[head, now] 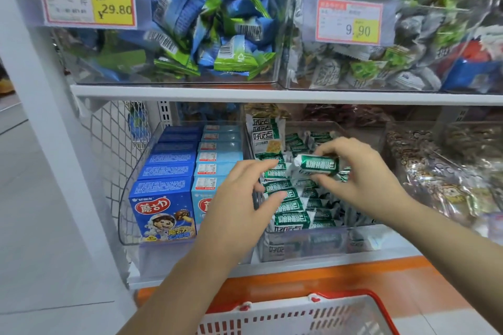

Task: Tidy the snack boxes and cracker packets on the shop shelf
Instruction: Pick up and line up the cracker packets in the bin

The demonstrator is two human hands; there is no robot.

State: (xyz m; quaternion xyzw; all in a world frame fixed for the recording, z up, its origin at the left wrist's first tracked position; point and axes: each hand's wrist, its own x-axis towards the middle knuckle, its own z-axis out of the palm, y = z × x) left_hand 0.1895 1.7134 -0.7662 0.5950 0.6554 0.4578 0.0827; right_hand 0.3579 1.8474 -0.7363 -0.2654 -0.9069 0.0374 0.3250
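On the lower shelf, a clear bin (307, 242) holds several green-and-white cracker packets (292, 219). My right hand (362, 174) pinches one green cracker packet (317, 164) by its end, lifted above the pile. My left hand (245, 198) hovers over the bin's left side, its fingers loosely curled above the packets and holding nothing. To the left, another clear bin (128, 198) holds rows of dark blue snack boxes (166, 204) and light blue snack boxes (215, 163), standing upright.
A white and red shopping basket (313, 313) sits below the shelf. An upper shelf (272, 94) carries clear bins of blue-green and silver packets with price tags. Bags of brown snacks (441, 171) fill the bin at right. A white upright post (54, 130) stands at left.
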